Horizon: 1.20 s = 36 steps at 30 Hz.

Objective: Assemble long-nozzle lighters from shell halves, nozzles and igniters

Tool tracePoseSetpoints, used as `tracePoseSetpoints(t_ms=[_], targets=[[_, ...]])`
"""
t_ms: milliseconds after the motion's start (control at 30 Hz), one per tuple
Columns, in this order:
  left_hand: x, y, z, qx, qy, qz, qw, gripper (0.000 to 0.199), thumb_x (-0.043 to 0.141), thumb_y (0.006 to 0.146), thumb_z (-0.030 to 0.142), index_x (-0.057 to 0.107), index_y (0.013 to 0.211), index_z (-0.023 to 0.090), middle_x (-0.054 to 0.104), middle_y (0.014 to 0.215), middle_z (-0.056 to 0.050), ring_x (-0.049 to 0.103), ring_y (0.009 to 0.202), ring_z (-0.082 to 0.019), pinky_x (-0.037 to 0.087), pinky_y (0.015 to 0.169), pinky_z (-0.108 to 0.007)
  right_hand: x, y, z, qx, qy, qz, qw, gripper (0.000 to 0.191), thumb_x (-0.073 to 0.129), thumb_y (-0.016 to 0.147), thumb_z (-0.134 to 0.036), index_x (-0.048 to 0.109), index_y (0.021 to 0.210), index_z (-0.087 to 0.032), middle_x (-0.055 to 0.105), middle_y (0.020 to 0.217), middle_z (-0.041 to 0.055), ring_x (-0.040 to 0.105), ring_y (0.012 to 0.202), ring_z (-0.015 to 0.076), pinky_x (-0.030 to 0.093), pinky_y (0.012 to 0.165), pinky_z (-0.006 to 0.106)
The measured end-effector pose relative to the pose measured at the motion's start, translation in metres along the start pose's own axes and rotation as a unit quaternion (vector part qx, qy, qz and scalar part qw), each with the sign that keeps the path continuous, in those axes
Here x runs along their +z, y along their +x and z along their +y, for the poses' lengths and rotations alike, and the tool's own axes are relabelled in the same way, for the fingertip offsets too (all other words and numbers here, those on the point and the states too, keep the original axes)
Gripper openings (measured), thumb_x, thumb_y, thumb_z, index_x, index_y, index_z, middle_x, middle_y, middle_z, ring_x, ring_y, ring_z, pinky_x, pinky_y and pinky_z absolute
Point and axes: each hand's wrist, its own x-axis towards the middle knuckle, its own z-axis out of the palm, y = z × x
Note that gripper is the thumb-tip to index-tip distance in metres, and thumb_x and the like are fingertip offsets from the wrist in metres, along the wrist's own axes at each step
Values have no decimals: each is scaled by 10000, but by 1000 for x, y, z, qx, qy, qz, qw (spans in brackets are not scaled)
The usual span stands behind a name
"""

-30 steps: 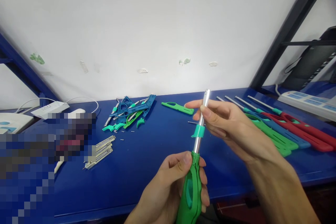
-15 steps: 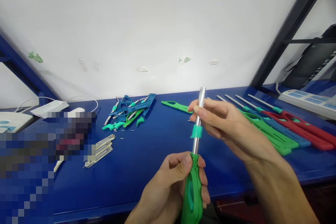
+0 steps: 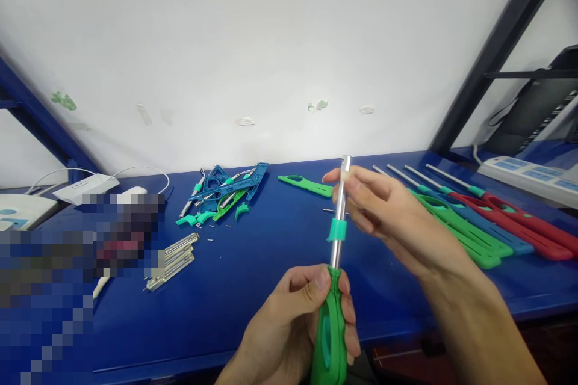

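Gripping the green handle (image 3: 338, 343), the left hand (image 3: 293, 310) holds it over the table's (image 3: 253, 301) near edge; the right hand (image 3: 383, 201) pinches the metal tube (image 3: 341, 207) near its upper end; a teal collar (image 3: 336, 230) sits on the tube between the hands; rod-tipped coloured handles (image 3: 528, 231) lie at right.

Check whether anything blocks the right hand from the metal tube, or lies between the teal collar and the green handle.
Nothing visible blocks it: the right hand pinches the metal tube directly, near its top. Only bare tube shows between the teal collar and the green handle.
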Motion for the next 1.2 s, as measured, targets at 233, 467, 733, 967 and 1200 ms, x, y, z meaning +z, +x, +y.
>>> tracePoseSetpoints(t_ms=[233, 467, 733, 967, 1200], targets=[[0, 2, 0, 2, 11, -7, 1000, 298, 775, 897, 399, 723, 884, 106, 627, 740, -29, 612, 552, -102, 485, 549, -204, -9, 0, -5, 17, -85, -94, 992, 280, 789, 863, -535, 785, 881, -255, 573, 670, -40, 427, 526, 61, 315, 457, 212], [-2, 1, -1, -2, 12, 9, 1000, 309, 795, 879, 411, 732, 899, 110, 648, 746, -36, 630, 563, -109, 484, 539, -195, -12, -1, -7, 26, -69, -104, 992, 137, 827, 844, -366, 770, 835, -242, 612, 685, -50, 384, 507, 47, 311, 428, 182], [-1, 0, -1, 0, 15, 22, 1000, 313, 797, 880, 411, 727, 921, 109, 655, 766, -41, 639, 569, -109, 487, 538, -193, -15, -5, -11, 27, -79, -112, 990, 148, 825, 858, -360, 757, 868, -229, 614, 658, -49, 438, 508, 50, 352, 462, 185], [-1, -2, 0, 4, 16, 12, 1000, 305, 784, 889, 405, 716, 905, 109, 638, 750, -33, 628, 559, -103, 480, 529, -189, -19, -3, -7, 51, -4, -201, 978, 280, 796, 898, -417, 760, 1090, -217, 781, 1039, 84, 694, 618, 113, 238, 362, 189], [-2, -2, 0, 1, 11, -5, 1000, 303, 764, 903, 402, 724, 903, 101, 633, 744, -35, 620, 552, -99, 471, 520, -187, -16, 0, 0, 50, 81, -193, 977, 166, 776, 932, -381, 763, 1038, -253, 818, 1003, 37, 613, 449, 15, 273, 378, 150]])
